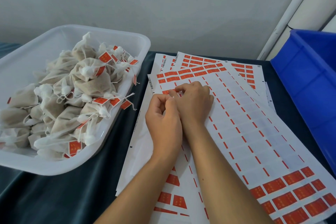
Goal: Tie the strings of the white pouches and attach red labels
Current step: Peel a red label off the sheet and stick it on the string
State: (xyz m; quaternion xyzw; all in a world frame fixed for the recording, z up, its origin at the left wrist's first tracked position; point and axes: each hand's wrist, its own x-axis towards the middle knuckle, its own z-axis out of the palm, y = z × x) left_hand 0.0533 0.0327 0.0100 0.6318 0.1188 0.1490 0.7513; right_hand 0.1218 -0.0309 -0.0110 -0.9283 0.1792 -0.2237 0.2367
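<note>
Several white pouches (91, 85) with tied strings and red labels lie heaped in a white plastic tray (116, 42) at the left. Sheets of red labels (254, 132) are spread over the middle of the table, many cells bare. My right hand (194, 100) rests on the top sheet, its fingertips pinching a red label (171, 92) at the sheet's upper left. My left hand (163, 120) sits just beside it, fingers curled, thumb and forefinger pinched together; whether a string is in them is hidden. My forearms cross near the wrists.
A blue plastic bin (309, 82) stands at the right edge. A dark cloth (72, 196) covers the table. A grey wall rises behind, with white pipes (283, 16) at the far right.
</note>
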